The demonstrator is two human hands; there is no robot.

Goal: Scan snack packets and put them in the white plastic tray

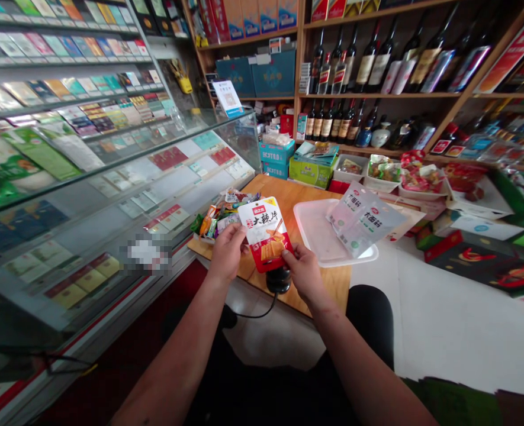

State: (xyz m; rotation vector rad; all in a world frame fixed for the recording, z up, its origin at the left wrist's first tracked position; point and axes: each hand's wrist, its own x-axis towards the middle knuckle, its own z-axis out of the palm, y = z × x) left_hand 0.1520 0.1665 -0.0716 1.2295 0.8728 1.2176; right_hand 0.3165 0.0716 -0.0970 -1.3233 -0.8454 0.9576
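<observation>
Between my two hands is a red and white snack packet with dark printed characters and a picture of food, its front turned up toward me. My left hand pinches its left edge with thumb and fingers. At the lower right corner my right hand grips it, thumb on the front. Just below the packet sits a black round object with a cable, partly hidden. Right of my hands lies a white plastic tray, with silvery snack packets resting on its right side.
A wooden table stands before me. Small wrapped snacks are heaped at its left side. Along the left runs a glass display counter. Open boxes of snacks and shelves with wine bottles are at the back.
</observation>
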